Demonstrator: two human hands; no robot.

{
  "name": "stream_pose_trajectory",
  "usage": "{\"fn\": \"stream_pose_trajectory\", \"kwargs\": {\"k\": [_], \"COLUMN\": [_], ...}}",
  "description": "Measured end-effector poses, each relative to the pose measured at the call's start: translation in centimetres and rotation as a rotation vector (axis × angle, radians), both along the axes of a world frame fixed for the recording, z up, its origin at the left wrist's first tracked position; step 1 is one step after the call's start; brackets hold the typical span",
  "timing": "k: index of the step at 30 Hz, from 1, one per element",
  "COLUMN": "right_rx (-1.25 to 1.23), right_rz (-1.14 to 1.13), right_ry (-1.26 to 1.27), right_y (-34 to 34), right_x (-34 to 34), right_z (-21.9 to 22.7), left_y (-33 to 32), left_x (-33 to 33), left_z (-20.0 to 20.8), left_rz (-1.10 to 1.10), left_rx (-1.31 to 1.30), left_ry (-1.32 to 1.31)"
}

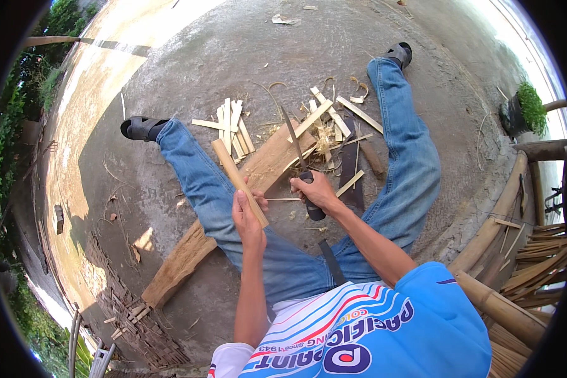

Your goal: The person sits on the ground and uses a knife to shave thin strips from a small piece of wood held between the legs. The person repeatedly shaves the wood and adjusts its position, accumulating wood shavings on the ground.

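Observation:
My left hand is closed round a wide split bamboo piece, tilted up and to the left above my left thigh. My right hand grips the black handle of a long knife, its narrow blade pointing up and away from me. The blade stands apart from the bamboo piece. A thin pale strip shows between the two hands; I cannot tell whether either one touches it. Under my left leg runs a long wooden plank, its far end resting among cut bamboo slats.
Several pale bamboo slats lie beyond my left knee. More slats and curled shavings lie between my legs, near a short round stick. At right stand a bamboo frame and a potted plant.

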State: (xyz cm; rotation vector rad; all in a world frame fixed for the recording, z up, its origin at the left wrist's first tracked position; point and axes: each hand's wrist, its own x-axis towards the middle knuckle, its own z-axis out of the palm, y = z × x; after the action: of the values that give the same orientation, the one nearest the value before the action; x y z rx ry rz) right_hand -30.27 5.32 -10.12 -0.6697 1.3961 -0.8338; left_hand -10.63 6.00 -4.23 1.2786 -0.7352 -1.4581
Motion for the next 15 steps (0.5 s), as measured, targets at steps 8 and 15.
{"fn": "stream_pose_trajectory", "kwargs": {"k": [8,15], "right_rx": [-0.113,-0.058], "right_rz": [-0.135,0.003], "right_ry": [-0.112,-0.12], "right_y": [1.6,0.9], "right_x": [4.2,1.2], "right_z": [2.6,-0.1], "left_y": [-2.7,-5.3], "left_x": [-2.3,2.6], "left_z": [-2.7,1.0], "left_rz": [0.119,-0.116], "left_rx": [-0.145,-0.042], "left_ry": [0.432,0.336]}}
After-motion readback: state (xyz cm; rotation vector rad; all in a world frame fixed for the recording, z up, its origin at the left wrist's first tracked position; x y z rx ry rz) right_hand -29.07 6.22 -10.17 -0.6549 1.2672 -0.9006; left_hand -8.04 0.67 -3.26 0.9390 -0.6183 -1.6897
